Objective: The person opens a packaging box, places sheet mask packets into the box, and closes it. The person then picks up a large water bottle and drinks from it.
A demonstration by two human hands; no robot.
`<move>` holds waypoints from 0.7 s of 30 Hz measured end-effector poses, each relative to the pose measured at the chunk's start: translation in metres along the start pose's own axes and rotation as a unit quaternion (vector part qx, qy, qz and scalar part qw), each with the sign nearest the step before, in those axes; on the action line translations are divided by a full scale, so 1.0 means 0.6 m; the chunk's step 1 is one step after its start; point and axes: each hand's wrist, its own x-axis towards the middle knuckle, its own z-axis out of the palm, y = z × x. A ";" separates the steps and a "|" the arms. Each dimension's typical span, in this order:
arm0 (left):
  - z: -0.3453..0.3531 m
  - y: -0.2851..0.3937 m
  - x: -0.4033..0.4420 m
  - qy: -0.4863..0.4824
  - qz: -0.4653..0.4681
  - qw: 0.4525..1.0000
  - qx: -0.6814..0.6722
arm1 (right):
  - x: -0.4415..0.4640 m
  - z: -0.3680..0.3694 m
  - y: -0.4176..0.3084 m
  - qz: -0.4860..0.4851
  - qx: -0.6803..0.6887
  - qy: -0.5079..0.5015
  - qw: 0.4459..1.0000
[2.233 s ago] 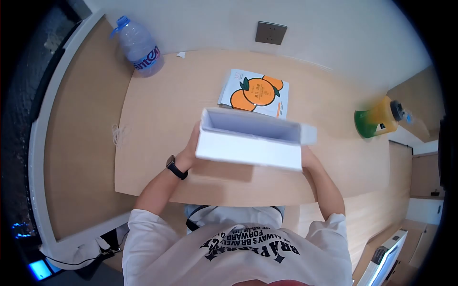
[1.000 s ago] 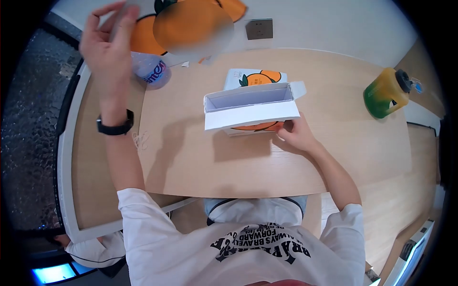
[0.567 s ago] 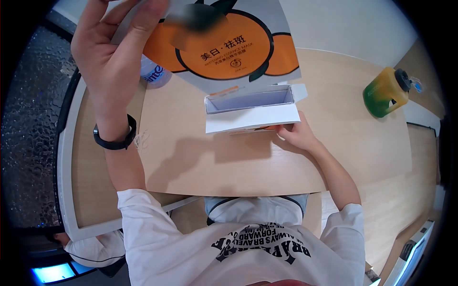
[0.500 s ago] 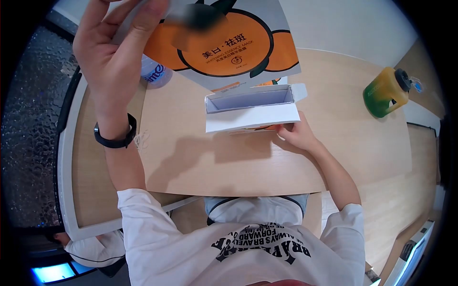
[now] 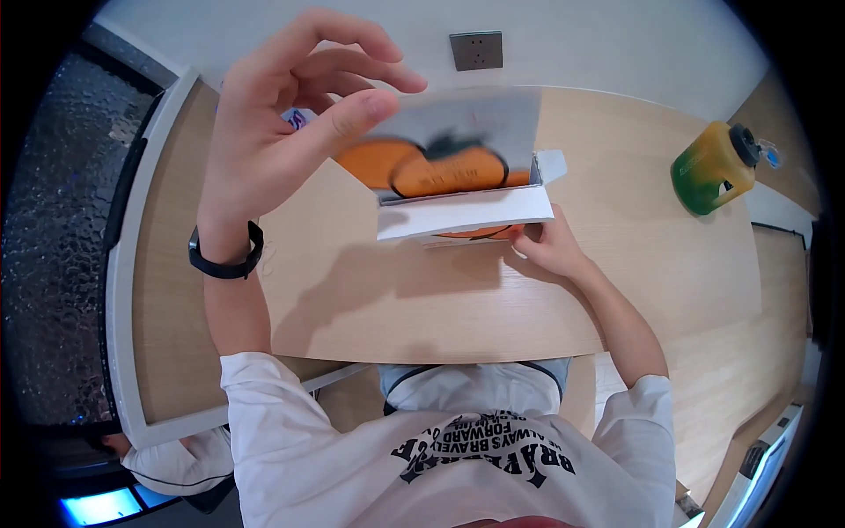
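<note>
A white box (image 5: 462,214) stands on the table with its top flap open, orange fruit artwork showing low on its near side. My right hand (image 5: 556,247) grips its right side, thumb in front and the other fingers hidden behind it. A flat face mask packet (image 5: 458,169), silvery with orange fruit print, is blurred by motion, its lower end inside the box's opening. Just above and to the left of the packet, my left hand (image 5: 295,123) is raised with thumb and fingers apart, holding nothing. A black band circles the left wrist.
A yellow-green jug (image 5: 709,172) stands at the right of the wooden table (image 5: 634,282). Behind my left hand, a bottle with a purple label (image 5: 297,117) is mostly hidden. A socket (image 5: 476,51) is on the wall. Another person (image 5: 180,462) is at the lower left.
The packet has left my left hand and dropped into the box opening. My left hand has shifted right and its fingers have parted. My right hand and the box stay nearly still.
</note>
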 end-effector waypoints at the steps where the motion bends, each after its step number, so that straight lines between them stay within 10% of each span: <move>1: 0.003 0.005 0.003 -0.016 -0.014 0.999 -0.046 | 0.000 0.000 -0.004 -0.001 -0.006 0.000 1.000; 7: 0.043 -0.096 0.000 0.030 -0.172 0.980 -0.095 | 0.000 -0.001 0.003 0.006 0.006 -0.014 1.000; 11: 0.150 -0.256 -0.058 0.004 -0.260 0.951 0.164 | -0.003 0.003 0.018 -0.007 0.018 -0.019 1.000; 13: 0.195 -0.272 -0.083 -0.060 -0.434 0.887 0.147 | -0.004 0.003 0.018 -0.008 0.011 -0.026 1.000; 21: 0.284 -0.345 -0.147 0.037 -0.341 0.919 0.194 | -0.003 -0.002 0.016 -0.007 0.000 -0.041 0.999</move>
